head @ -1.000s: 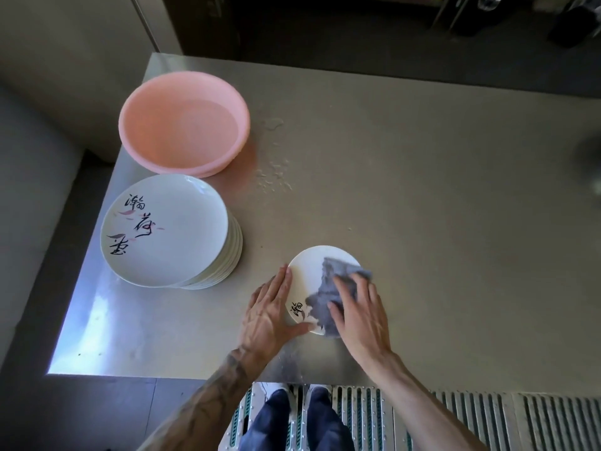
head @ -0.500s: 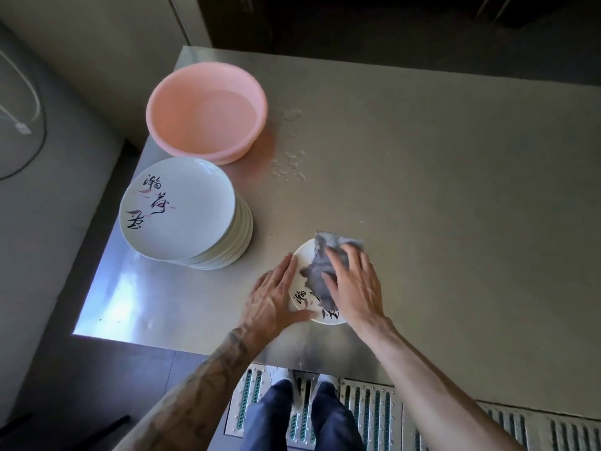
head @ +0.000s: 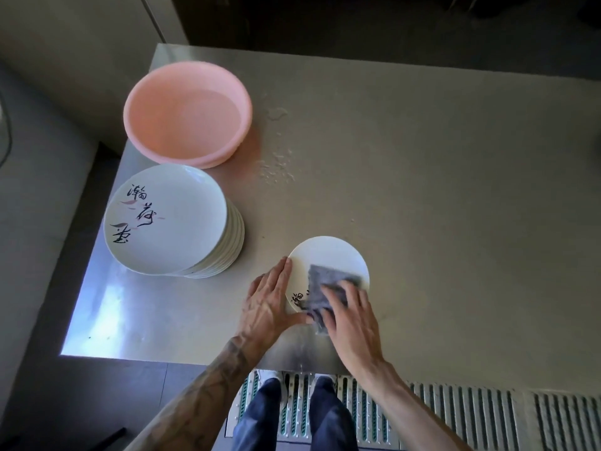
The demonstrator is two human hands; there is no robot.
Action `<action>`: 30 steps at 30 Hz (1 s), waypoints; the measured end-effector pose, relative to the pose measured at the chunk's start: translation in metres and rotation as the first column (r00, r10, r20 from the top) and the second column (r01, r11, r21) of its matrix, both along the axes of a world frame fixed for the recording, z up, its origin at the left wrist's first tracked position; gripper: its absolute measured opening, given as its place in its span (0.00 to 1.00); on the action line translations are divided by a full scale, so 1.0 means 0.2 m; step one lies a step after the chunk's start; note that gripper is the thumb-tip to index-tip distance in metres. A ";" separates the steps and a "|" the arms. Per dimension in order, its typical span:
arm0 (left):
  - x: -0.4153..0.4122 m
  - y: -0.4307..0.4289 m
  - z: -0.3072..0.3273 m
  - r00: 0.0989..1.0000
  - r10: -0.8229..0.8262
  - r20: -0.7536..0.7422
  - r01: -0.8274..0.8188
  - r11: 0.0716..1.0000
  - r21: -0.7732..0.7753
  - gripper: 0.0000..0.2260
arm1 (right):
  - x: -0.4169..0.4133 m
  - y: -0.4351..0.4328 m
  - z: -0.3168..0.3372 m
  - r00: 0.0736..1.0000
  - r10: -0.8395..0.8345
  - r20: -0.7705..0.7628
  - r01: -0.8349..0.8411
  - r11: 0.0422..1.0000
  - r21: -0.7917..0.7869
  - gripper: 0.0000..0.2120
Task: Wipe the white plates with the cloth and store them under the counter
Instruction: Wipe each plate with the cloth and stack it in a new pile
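A small white plate with black lettering lies on the steel counter near its front edge. A grey cloth lies spread on the plate's near half. My right hand presses the cloth flat with straight fingers. My left hand rests flat on the counter against the plate's left rim, thumb along its near edge. To the left stands a stack of several larger white plates with calligraphy on the top one.
A pink plastic basin holding water sits behind the stack, at the counter's back left corner. Water drops lie on the counter right of it. A slatted floor mat and my legs show below the front edge.
My right hand has slid the cloth back toward me over the plate, baring its far half. The left hand stays at the plate's left rim. The camera has moved.
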State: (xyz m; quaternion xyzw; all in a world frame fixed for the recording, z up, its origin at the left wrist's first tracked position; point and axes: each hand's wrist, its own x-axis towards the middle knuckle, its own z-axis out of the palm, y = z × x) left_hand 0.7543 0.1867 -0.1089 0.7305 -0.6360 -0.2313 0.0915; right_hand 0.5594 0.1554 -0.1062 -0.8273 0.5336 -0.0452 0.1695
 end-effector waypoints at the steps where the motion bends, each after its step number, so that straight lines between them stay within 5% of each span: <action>1: 0.01 0.00 -0.01 1.000 0.001 -0.005 -0.001 1.000 -0.001 0.58 | 0.02 0.04 0.00 0.999 0.046 0.025 -0.046 0.999 0.018 0.22; 6: 0.03 0.01 -0.03 1.000 -0.011 -0.028 0.011 1.000 -0.005 0.56 | 0.11 -0.12 -0.01 0.997 -0.012 0.076 0.008 0.998 0.055 0.27; 12: 0.05 0.02 -0.06 0.993 -0.013 -0.121 0.003 0.996 -0.084 0.50 | 0.22 -0.12 0.02 0.980 0.109 0.165 -0.128 0.986 0.107 0.25; 18: 0.05 0.04 -0.06 0.993 0.016 -0.118 -0.030 0.993 -0.113 0.51 | -0.09 -0.01 0.05 0.995 0.079 0.068 -0.080 0.997 0.020 0.19; 26: -0.02 0.03 -0.06 0.984 0.103 -0.148 -0.118 0.988 -0.098 0.49 | 0.04 -0.32 0.02 0.995 -0.100 -0.010 0.100 0.994 -0.037 0.26; 30: -0.02 0.02 -0.06 0.989 0.091 -0.120 -0.105 0.988 -0.111 0.48 | 0.25 -0.30 -0.05 0.992 0.068 0.107 -0.071 0.997 0.026 0.26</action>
